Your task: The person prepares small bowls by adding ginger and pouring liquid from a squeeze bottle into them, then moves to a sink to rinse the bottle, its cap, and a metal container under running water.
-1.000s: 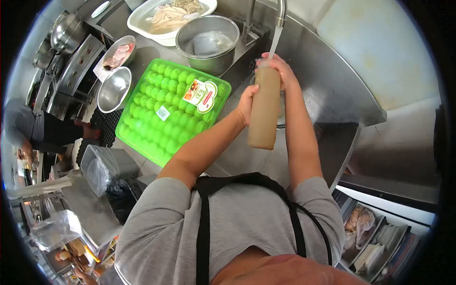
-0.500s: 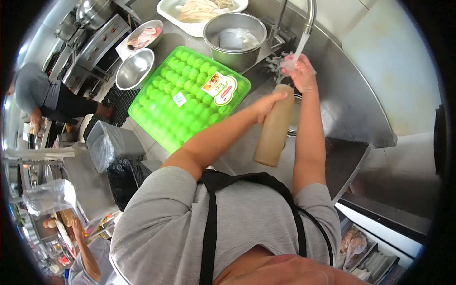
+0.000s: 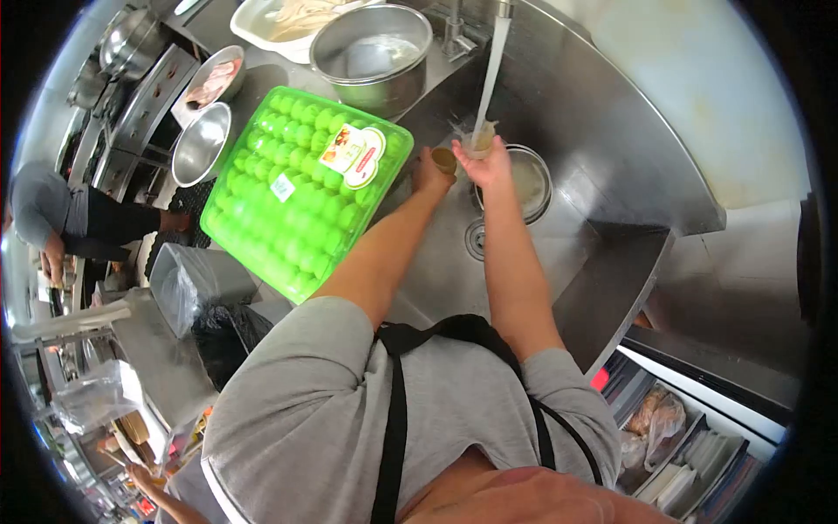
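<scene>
My left hand (image 3: 431, 177) is wrapped round a tan bottle (image 3: 443, 160), seen nearly end-on with its round end facing me. Beside it, my right hand (image 3: 489, 166) holds a small translucent cap (image 3: 477, 141) under the tap's stream. Water (image 3: 493, 74) runs into the cap and splashes off it. Both hands are over the steel sink (image 3: 567, 284). Just past my right wrist, a round metal bowl (image 3: 543, 199) with liquid in it sits in the sink, near the drain (image 3: 474, 240).
Left of the sink lies a green-lidded egg tray (image 3: 297, 188). Behind it are a steel pot (image 3: 371, 87), a white tub (image 3: 249, 26), a bowl of meat (image 3: 214, 83) and a steel bowl (image 3: 202, 147). A co-worker (image 3: 87, 205) stands at far left; bins (image 3: 196, 275) are nearer.
The bottle has tipped from lying lengthwise in view to end-on, and my left hand has moved back beside the right. The cap stays under the water. The whole view has shifted.
</scene>
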`<state>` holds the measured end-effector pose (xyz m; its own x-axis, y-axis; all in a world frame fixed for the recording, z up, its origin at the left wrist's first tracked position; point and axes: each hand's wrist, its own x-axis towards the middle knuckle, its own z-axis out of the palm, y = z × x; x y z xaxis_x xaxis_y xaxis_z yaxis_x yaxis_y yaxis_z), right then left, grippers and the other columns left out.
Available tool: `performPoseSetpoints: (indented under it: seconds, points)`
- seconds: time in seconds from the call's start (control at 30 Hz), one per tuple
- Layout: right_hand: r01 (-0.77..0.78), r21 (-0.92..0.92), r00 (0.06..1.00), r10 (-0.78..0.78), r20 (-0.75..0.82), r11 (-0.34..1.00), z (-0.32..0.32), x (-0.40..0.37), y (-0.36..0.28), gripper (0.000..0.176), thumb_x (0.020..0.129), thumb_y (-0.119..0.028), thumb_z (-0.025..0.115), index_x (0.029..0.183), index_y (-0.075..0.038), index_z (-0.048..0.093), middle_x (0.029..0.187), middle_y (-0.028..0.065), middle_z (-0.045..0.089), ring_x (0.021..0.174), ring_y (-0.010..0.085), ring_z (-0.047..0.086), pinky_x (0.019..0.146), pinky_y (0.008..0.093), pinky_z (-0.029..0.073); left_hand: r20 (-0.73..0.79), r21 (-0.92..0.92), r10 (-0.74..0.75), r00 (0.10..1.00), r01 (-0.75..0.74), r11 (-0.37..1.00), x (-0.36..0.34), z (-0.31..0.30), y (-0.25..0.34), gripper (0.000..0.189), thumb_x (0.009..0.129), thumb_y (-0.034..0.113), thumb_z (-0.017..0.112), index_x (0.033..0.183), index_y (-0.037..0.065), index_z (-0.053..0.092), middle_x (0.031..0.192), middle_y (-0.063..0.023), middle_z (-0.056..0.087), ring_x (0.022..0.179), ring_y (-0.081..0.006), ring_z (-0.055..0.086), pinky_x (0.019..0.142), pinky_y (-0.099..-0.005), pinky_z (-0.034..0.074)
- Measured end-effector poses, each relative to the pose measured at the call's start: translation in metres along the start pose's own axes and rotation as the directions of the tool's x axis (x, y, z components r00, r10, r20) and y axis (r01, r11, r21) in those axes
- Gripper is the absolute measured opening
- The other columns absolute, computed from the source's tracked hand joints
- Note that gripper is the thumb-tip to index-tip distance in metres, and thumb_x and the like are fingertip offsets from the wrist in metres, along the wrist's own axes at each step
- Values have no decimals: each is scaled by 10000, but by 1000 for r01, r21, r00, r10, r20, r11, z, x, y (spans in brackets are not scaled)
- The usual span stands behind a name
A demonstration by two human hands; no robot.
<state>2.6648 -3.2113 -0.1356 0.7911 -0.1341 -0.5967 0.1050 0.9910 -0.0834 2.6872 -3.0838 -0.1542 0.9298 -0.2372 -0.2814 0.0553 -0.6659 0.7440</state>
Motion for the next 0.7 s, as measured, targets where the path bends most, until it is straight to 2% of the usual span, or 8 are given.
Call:
performPoseSetpoints:
  seconds: [0.03,0.23,0.33,0.43,0.53,0.63,0.67,0.7]
  points:
    - [60,-84,997,-63,-39,995,7,-14,3,467,892,-389,350,1183,-24,342,1195,211,377,1040,424,414,874,521,375,-63,73,-65,996,69,995,-3,3,10,742,515,187,767,1128,121,354,1096,-153,465,1033,-321,469,835,-424,414]
    - [309,-641,861,-493,-126,702,-10,-26,-12,337,855,-242,474,1156,-126,378,1103,79,446,869,266,507,651,392,460,104,7,198,975,-200,980,23,31,8,706,541,223,763,1119,142,368,1093,-156,465,1045,-327,459,836,-412,417]
    - [439,-608,761,-634,-140,662,-6,-37,-10,332,835,-196,504,1148,-176,397,1013,18,488,765,186,514,548,300,415,124,-53,207,971,-202,978,28,41,11,705,556,239,755,1135,157,360,1126,-150,444,1056,-321,454,849,-405,413]
    - [527,-595,751,-660,-7,606,-1,-49,-1,298,834,-205,510,1120,-168,432,1018,9,494,787,176,517,568,277,412,146,38,142,979,-149,988,21,41,12,735,566,276,742,1167,140,341,1176,-142,407,1054,-338,452,860,-424,399]
    - [511,-712,782,-605,152,481,13,-57,8,274,831,-208,516,1095,-150,469,1046,22,494,855,176,514,648,276,429,-3,107,-55,998,55,993,3,32,29,762,603,347,702,1206,111,300,1221,-127,361,1048,-356,449,863,-445,386]
    - [678,-715,613,-667,424,169,12,-35,6,314,777,-132,552,1079,-67,496,883,60,532,787,190,515,708,288,424,-78,-209,-81,994,63,976,13,18,51,617,700,386,611,1166,62,370,1148,-134,436,1029,-345,464,853,-470,376]
    - [607,-795,595,-665,451,4,18,-37,8,328,770,-119,545,1088,-55,492,909,90,538,820,227,521,747,313,418,221,-460,-146,964,234,857,12,3,65,543,729,377,578,1135,60,405,1098,-130,468,1003,-330,480,835,-472,386]
    - [512,-843,577,-662,479,-164,23,-40,9,343,763,-105,538,1098,-44,487,934,121,544,853,264,526,786,339,413,509,-608,-104,855,442,660,11,-12,81,476,758,368,545,1103,58,441,1048,-125,499,977,-315,497,817,-475,395]
